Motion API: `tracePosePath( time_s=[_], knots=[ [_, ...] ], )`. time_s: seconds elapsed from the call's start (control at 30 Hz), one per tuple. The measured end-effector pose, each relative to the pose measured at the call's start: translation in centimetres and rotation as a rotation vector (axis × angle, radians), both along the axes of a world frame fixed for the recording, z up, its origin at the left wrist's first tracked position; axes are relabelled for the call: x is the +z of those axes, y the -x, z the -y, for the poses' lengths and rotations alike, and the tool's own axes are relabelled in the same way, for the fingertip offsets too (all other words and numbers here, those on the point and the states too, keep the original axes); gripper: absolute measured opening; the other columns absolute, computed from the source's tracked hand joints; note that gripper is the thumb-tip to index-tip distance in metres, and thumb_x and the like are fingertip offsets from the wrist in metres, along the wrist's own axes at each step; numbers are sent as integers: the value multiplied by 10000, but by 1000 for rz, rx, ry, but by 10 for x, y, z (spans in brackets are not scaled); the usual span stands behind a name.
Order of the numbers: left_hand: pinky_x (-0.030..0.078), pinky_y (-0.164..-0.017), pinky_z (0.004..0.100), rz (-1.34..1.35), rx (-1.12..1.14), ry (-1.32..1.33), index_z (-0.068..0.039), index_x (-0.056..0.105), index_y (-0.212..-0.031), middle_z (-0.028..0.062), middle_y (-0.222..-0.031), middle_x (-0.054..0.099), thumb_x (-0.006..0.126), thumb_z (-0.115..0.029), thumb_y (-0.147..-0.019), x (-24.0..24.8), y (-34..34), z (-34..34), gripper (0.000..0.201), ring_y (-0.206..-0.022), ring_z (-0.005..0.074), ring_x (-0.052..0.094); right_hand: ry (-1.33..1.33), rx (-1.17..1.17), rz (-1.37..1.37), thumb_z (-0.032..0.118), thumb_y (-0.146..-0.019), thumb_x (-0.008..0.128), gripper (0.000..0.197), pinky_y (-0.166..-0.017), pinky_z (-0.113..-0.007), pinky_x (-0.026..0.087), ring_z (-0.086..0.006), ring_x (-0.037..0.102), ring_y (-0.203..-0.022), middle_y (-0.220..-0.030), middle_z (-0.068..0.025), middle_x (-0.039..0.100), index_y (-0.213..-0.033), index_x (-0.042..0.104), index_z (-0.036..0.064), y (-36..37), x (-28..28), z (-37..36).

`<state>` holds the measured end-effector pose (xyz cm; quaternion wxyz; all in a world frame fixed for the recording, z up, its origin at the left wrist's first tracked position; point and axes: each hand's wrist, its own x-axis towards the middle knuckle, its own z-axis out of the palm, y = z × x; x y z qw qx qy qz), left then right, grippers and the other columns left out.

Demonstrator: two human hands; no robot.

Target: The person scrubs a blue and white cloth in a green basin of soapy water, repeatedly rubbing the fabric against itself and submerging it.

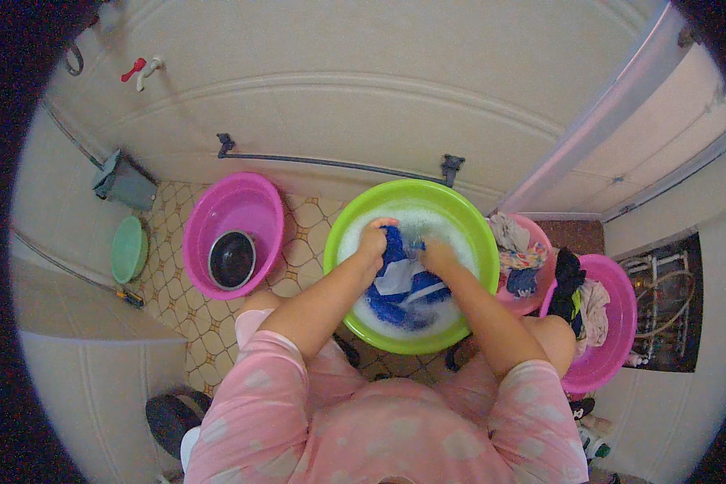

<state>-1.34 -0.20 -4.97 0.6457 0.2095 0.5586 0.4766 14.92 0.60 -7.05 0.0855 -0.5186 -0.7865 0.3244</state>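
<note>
As I look down through the head view, the blue-and-white cloth [407, 282] lies bunched inside the lime-green basin [403, 190], partly sunk among white suds [415, 216]. Left hand [373, 248]: fingers curled closed around a blue fold at the cloth's upper left. Right hand [440, 258]: also closed, on a blue bit at the upper right; its fingertips are partly hidden, so I cannot tell how much fabric it has. Handling estimate: soft and limp, heavy with absorbed water, slippery from the soap, probably not fragile. Grip note: I judge thick gathered folds a surer hold than one flat layer, with both hands set apart near the upper edges.
</note>
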Motion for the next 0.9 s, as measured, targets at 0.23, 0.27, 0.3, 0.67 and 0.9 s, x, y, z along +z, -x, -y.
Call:
tracePosePath(
  time_s=[0.23, 0.27, 0.3, 0.67, 0.9],
  knots=[
    [464, -735, 342, 333, -1, 55, -102, 537, -1005, 87, -901, 577, 377, -244, -884, 27, -24, 12, 245, -813, 206, 560, 6, -422, -461, 265, -789, 530, 342, -772, -426, 407, -373, 519, -893, -949, -227, 538, -985, 483, -12, 29, 47, 21],
    [442, -787, 346, 440, -32, 138, -98, 544, -1001, 80, -917, 580, 397, -324, -884, 28, -23, 11, 294, -855, 215, 551, 7, -421, -461, 265, -789, 530, 342, -772, -426, 407, -373, 519, -893, -949, -227, 538, -985, 483, -12, 35, 52, 26],
    [447, -765, 357, 410, -79, 184, -116, 548, -999, 76, -900, 578, 428, -418, -858, 26, -18, 7, 354, -818, 216, 550, -59, -344, -479, 256, -791, 526, 304, -763, -425, 406, -374, 515, -874, -922, -214, 537, -956, 497, 3, 40, 57, 32],
    [465, -646, 338, 478, -133, 131, -107, 538, -919, 54, -787, 573, 437, -425, -854, 59, -29, 25, 340, -720, 183, 556, -340, -204, -191, 350, -834, 448, 301, -619, -439, 412, -364, 530, -732, -809, -164, 556, -841, 506, 55, 37, 89, 38],
    [475, -693, 318, 11, -161, -171, -96, 515, -987, 66, -872, 595, 431, -229, -860, 37, -20, 12, 202, -751, 168, 581, -333, -325, -374, 273, -798, 540, 288, -706, -427, 404, -380, 518, -810, -858, -209, 517, -901, 479, 11, 10, 76, -3]
  ],
)
